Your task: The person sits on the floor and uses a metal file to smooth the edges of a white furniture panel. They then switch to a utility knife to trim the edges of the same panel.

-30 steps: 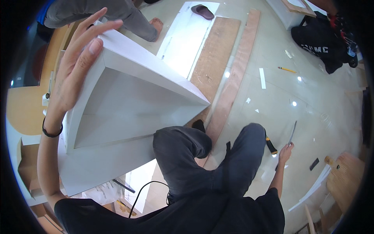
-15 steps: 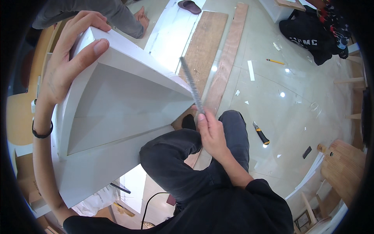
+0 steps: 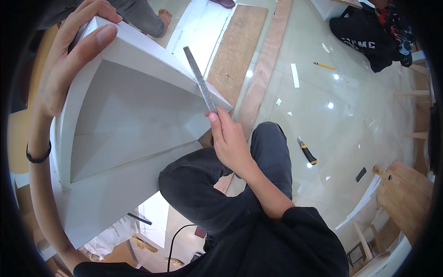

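Observation:
A white box-like cabinet (image 3: 129,111), its hollow side facing me, stands tilted at my left. Over its far upper corner my left hand (image 3: 76,51) is clamped, thumb on the front edge and fingers across the top. My right hand (image 3: 230,141) grips a flat grey metal file (image 3: 199,78) by its lower end. The file slants up and left, over the cabinet's long upper edge near its right corner; whether it touches that edge I cannot tell. The file's gripped end is hidden in my fist.
Wooden boards (image 3: 237,51) and a white panel (image 3: 196,34) lie beyond the cabinet. On the tiled floor to the right are a utility knife (image 3: 307,151), a yellow pencil (image 3: 324,66) and white scraps. A wooden stool (image 3: 406,194) stands at right. Another person's bare foot (image 3: 164,18) shows at the top.
My right hand has moved left and up with the file, which now lies across the cabinet's edge. My left hand keeps its hold on the corner; the whole view has shifted slightly.

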Available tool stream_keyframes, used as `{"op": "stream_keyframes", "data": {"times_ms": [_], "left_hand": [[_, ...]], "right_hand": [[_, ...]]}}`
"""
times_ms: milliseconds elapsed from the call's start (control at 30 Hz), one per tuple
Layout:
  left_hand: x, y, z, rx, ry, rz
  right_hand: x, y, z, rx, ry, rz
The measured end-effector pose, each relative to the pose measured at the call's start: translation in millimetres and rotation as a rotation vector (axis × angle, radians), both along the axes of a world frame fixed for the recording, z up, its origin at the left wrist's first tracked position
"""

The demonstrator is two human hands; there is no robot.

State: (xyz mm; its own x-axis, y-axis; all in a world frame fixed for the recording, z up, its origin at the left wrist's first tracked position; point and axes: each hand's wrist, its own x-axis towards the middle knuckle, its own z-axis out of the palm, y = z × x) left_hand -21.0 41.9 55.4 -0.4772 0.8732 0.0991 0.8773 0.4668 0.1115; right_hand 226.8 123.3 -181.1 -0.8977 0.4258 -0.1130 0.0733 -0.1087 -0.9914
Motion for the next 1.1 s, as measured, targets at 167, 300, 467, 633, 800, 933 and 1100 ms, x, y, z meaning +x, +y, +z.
{"op": "stream_keyframes", "data": {"times_ms": [167, 300, 467, 633, 800, 933, 1100], "left_hand": [[5, 6, 3, -0.039, -0.005, -0.007], [15, 10, 2, 0.023, -0.071, 0.019], [14, 12, 8, -0.031, -0.022, -0.061], [12, 9, 9, -0.021, 0.029, 0.011], [10, 12, 8, -0.028, 0.043, -0.037], [7, 10, 0, 0.027, 0.125, -0.011], [-1, 7, 8, -0.085, 0.088, -0.078]], "right_hand": [[-3, -3, 11, -0.05, 0.015, -0.04], [-7, -4, 9, -0.06, 0.023, -0.038], [-6, -2, 10, -0.051, -0.055, -0.036], [-6, -4, 12, -0.066, 0.039, -0.047], [-9, -2, -3, 0.015, -0.054, -0.098], [-2, -12, -19, -0.091, 0.022, -0.06], [-3, -14, -38, 0.04, -0.08, -0.112]]}}
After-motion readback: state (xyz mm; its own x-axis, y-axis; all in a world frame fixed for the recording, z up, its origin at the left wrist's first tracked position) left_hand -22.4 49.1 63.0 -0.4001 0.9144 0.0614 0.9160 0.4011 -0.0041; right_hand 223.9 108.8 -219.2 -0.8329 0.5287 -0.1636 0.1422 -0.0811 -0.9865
